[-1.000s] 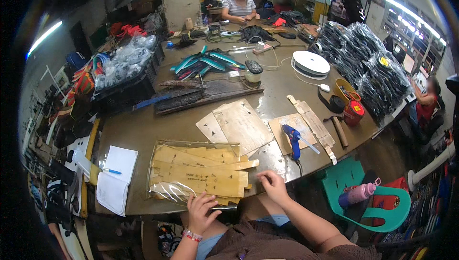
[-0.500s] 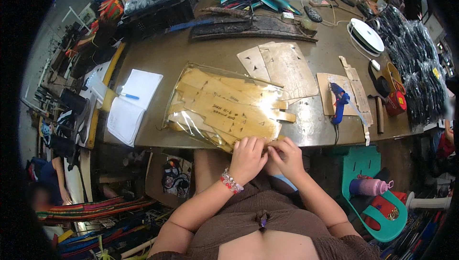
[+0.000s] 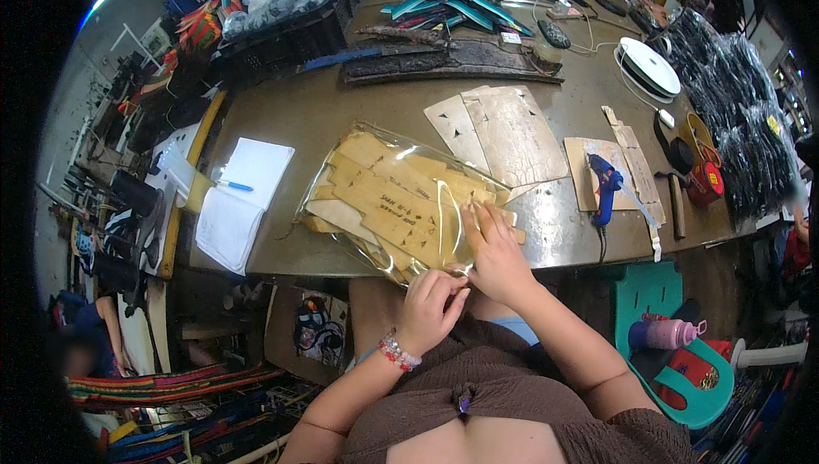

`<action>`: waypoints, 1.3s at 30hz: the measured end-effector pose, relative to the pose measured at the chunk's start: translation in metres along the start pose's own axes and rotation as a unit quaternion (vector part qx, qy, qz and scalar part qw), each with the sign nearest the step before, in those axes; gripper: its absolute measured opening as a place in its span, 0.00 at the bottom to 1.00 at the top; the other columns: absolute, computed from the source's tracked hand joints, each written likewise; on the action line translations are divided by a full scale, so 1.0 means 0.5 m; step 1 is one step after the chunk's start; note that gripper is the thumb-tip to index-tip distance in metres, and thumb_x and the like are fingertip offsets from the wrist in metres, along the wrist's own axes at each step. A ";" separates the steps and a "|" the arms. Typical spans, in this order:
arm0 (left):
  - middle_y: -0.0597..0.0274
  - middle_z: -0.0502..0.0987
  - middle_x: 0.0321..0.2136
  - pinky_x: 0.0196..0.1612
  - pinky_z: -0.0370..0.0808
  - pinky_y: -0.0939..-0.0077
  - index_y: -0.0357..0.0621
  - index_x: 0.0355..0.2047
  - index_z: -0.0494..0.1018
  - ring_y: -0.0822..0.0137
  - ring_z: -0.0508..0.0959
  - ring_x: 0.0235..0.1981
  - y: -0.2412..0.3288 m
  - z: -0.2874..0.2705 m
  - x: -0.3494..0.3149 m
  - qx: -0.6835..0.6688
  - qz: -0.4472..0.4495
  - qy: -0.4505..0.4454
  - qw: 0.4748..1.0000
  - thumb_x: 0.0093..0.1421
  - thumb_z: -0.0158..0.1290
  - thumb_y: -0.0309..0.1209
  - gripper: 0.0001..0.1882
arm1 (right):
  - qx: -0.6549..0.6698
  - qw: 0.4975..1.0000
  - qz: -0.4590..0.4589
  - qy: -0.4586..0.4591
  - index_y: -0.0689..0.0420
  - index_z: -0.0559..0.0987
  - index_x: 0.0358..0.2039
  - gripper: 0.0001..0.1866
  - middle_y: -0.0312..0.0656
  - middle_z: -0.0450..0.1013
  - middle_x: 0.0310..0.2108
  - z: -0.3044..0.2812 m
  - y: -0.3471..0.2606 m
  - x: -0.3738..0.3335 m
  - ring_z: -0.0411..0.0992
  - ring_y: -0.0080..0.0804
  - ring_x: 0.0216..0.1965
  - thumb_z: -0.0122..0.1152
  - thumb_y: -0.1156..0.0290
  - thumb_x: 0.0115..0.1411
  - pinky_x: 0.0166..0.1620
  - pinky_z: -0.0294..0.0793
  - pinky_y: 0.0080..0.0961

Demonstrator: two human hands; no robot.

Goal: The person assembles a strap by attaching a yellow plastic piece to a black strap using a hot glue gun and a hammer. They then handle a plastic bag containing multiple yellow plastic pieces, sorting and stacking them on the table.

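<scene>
A clear plastic bag [image 3: 341, 246] holding several tan card patterns [image 3: 388, 187] with triangular notches and handwriting lies at the table's near edge. My left hand [image 3: 433, 306], with a beaded bracelet at its wrist, is closed in a pinch at the bag's near edge. Stretched fingers of my right hand [image 3: 497, 255] lie flat on the bag's right part, over the patterns. Its thumb comes close to the left hand's fingertips.
An open notebook [image 3: 230, 229] with a blue pen [image 3: 235, 185] lies left. Loose cards [image 3: 516, 136] are behind the bag; a blue glue gun [image 3: 604, 187] lies right. A white spool [image 3: 648, 69] and black crate [image 3: 299, 37] stand farther back. A green chair [image 3: 644, 293] holds a pink-purple bottle [image 3: 665, 333].
My right hand has moved from the near edge up onto the bag and spread its fingers. My left hand has shifted slightly nearer to me. The bag has turned slightly.
</scene>
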State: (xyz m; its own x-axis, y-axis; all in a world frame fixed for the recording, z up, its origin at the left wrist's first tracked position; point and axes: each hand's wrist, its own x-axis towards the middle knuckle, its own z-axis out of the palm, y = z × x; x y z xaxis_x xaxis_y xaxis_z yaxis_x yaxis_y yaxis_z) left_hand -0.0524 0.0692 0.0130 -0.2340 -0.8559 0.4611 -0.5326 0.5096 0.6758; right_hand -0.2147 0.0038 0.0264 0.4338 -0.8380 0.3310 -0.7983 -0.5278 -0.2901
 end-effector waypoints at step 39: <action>0.56 0.59 0.65 0.67 0.57 0.61 0.39 0.67 0.51 0.62 0.60 0.66 0.091 -0.043 0.002 -0.665 -0.003 -0.043 0.746 0.59 0.62 0.33 0.42 | 0.509 0.820 0.148 -0.217 0.66 0.69 0.57 0.38 0.43 0.74 0.50 -0.261 0.052 -0.070 0.71 0.29 0.52 0.77 0.73 0.46 0.56 0.70 0.30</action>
State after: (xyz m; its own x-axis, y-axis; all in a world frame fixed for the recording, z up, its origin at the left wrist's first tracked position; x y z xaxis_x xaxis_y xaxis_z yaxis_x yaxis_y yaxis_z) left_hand -0.0593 0.0934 0.0563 -0.3167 -0.8323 0.4550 0.7303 0.0921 0.6769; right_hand -0.3052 0.0378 0.1245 0.5686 -0.8037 -0.1755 -0.2298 0.0497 -0.9720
